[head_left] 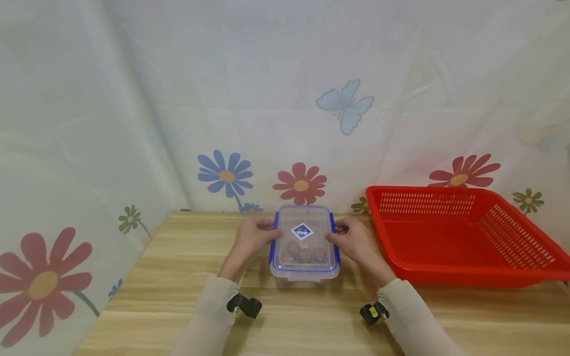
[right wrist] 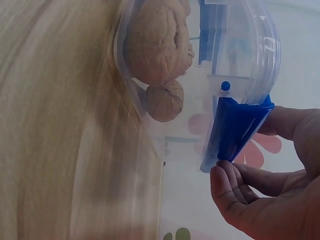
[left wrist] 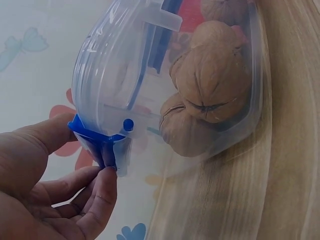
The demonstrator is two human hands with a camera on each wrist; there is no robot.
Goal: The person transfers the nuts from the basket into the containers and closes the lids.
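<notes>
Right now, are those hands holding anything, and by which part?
Both grip the clear box of walnuts: left hand pinches its left blue clip, right hand its right blue clip.

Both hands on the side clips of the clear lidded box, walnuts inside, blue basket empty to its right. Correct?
One error: the basket is red, not blue, as the head view shows. The rest holds: left hand and right hand are at the blue side clips of the clear box with walnuts inside.
</notes>
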